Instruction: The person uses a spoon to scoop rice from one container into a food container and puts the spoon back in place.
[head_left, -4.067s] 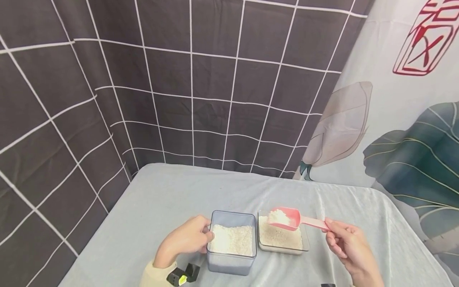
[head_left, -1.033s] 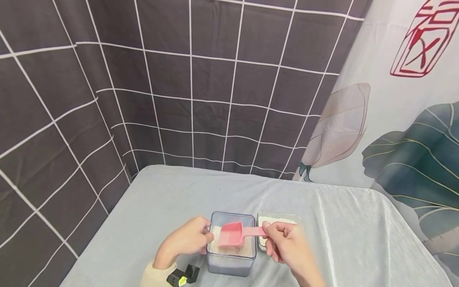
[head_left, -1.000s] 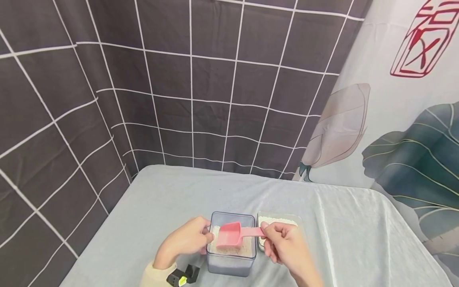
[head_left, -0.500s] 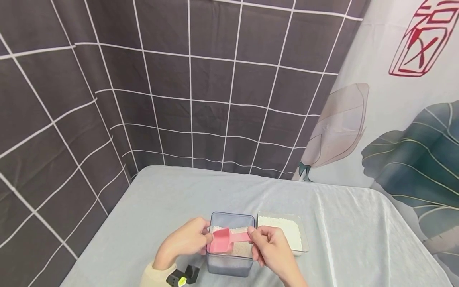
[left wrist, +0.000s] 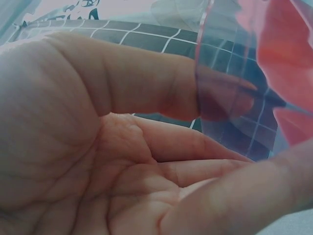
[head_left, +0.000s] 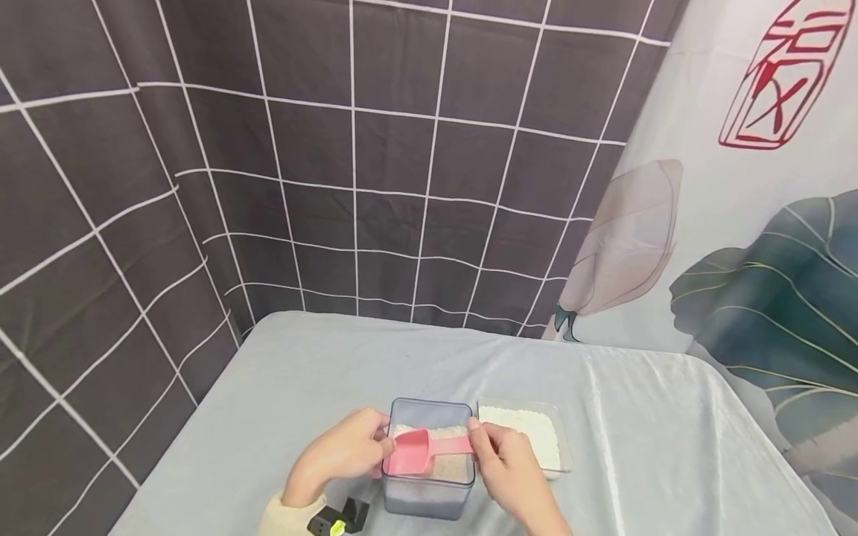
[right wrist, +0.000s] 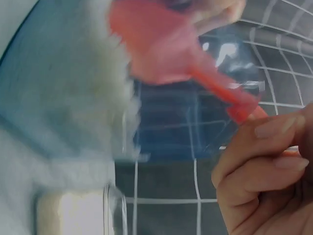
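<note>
In the head view, a translucent blue-grey plastic container [head_left: 429,505] of pale powder stands at the table's front. My left hand [head_left: 345,452] grips its left wall, with a digit [left wrist: 227,98] showing through the plastic in the left wrist view. A pink scoop [head_left: 410,452] is inside the container mouth, over the powder, its bowl close to the left wall. My right hand [head_left: 511,473] pinches the end of the scoop's handle [right wrist: 215,81] above the right rim. The scoop's underside and any contact with the powder are hidden in the head view.
A shallow clear container [head_left: 566,447] of white powder sits just right of the blue-grey one, partly behind my right hand. Pale blue cloth covers the table [head_left: 322,357]. A dark gridded curtain [head_left: 389,223] hangs behind, with a printed light curtain [head_left: 704,186] on the right.
From above the shallow container, my right hand has brought the powder-filled scoop left into the blue-grey container. Over the last second the scoop moved further left. My left hand kept its hold.
</note>
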`<state>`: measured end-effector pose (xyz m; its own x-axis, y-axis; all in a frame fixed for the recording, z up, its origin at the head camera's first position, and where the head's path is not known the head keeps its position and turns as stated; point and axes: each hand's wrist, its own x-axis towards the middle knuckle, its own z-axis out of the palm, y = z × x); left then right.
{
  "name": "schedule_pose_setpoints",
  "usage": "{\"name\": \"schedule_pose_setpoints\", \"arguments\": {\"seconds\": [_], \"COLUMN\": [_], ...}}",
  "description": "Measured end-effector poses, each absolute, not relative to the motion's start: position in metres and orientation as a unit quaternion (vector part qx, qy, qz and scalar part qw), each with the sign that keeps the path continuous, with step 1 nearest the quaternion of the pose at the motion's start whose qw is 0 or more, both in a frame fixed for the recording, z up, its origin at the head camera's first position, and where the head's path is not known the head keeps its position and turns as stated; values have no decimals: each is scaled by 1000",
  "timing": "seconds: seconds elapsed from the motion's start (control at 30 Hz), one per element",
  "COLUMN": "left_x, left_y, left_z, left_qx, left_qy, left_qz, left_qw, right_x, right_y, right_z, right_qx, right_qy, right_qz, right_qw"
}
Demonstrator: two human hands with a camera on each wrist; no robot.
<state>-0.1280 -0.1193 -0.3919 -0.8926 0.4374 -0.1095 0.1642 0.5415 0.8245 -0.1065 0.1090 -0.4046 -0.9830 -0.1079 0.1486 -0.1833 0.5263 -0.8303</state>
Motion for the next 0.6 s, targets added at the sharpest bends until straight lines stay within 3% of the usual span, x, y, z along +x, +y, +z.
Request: {"name": "schedule_pose_setpoints", "arguments": {"seconds": [0.1,0.27,0.6], "left_x": [-129,-128,-127], "left_y": [-119,-119,-119], "left_z": [-391,-390,-392], "left_qx": [178,177,173], "left_qy": [864,863,853], "left_qz": [444,447,465], "left_qw": [156,158,163], "right_x": [-107,-108,-110], "right_y": [108,108,117], "right_z": [-408,-412,-411], "right_qx": [90,97,91], "right_qy": [-895,-904,-893], "right_qz": [430,410,440], "right_qw": [78,71,-12]}}
